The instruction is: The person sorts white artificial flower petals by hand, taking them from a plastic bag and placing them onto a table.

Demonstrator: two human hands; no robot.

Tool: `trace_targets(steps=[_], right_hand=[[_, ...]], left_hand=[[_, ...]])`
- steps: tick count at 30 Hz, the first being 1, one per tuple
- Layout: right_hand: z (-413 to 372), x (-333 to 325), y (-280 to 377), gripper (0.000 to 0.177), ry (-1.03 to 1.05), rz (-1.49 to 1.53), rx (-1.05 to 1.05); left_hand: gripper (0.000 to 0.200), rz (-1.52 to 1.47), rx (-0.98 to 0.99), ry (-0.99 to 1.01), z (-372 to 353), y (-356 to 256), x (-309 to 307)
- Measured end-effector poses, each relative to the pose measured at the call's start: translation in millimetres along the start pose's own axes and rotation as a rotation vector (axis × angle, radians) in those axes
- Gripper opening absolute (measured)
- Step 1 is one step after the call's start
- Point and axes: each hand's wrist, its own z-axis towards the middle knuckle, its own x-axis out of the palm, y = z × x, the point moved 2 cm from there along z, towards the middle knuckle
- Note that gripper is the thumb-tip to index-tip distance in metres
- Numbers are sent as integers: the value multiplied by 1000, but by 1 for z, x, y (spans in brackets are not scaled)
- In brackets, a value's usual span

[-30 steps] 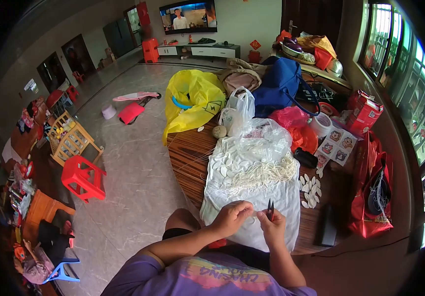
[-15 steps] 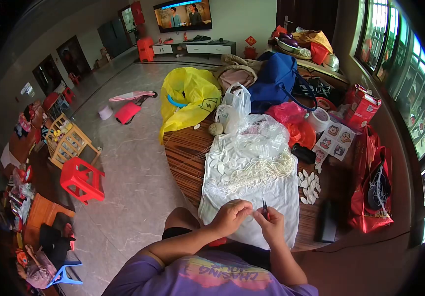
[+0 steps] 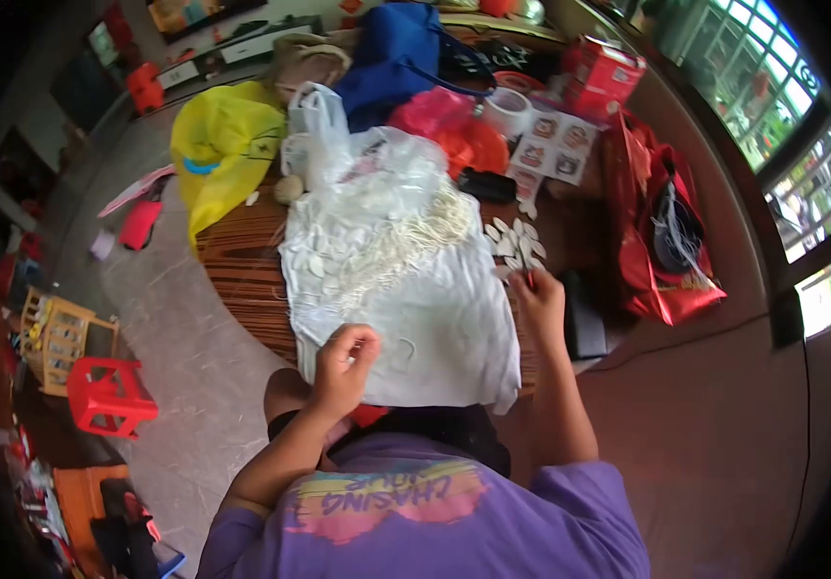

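Observation:
My left hand (image 3: pixel 346 359) is above the near left part of a white cloth (image 3: pixel 435 338), its fingers curled together; whatever they may hold is too small to see. A short curved bit of string (image 3: pixel 406 354) lies on the cloth to its right. Over at the cloth's right side, my right hand (image 3: pixel 541 294) has its fingers closed at the near edge of a pile of flat white oval pieces (image 3: pixel 515 241). Small dark-bladed scissors (image 3: pixel 528 274) show only slightly at its fingertips. Cream strings (image 3: pixel 406 241) are bunched across the cloth, with more white pieces (image 3: pixel 314 256) to their left.
Clear plastic bags (image 3: pixel 387 164) lie behind the strings. A yellow bag (image 3: pixel 222 145), a blue bag (image 3: pixel 387 68) and a sticker sheet (image 3: pixel 555 145) are farther back. On the right are a black case (image 3: pixel 584 318) and a red bag (image 3: pixel 647 232). A red stool (image 3: pixel 111 396) stands left.
My hands were together over the cloth and have parted. The right one has moved right and forward to the white pieces; the left has drawn off left. The view has shifted.

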Motion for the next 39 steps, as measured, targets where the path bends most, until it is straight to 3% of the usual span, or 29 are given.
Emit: trace_targets(steps=[2, 10, 13, 16, 22, 26, 28, 35, 38, 39], right_hand=[[19, -14, -19, 19, -113, -152, 57], [61, -24, -42, 18, -245, -479, 86], [65, -17, -48, 17, -315, -570, -102], [63, -12, -54, 17, -210, -625, -160], [44, -6, -38, 24, -75, -492, -71], [4, 20, -23, 26, 157, -519, -270], [-12, 25, -9, 25, 257, -618, -191], [-26, 29, -14, 28, 108, -715, -468], [-29, 40, 18, 31, 116, -454, -521], [-32, 49, 29, 32, 167, -294, -543]], left_hand=[[8, 42, -6, 21, -2, 0, -3], [10, 52, 19, 35, -5, 5, -5], [10, 61, 13, 40, -5, 3, -6], [9, 53, -6, 45, -6, 4, -7], [8, 59, -4, 39, -5, 6, -6], [8, -38, -47, 13, -5, 8, -4], [7, 9, -29, 50, -4, 6, -8], [12, -64, -120, 144, -6, -7, -14], [10, -191, -214, 345, -8, -13, -11], [10, -246, -163, 383, -9, -20, -8]])
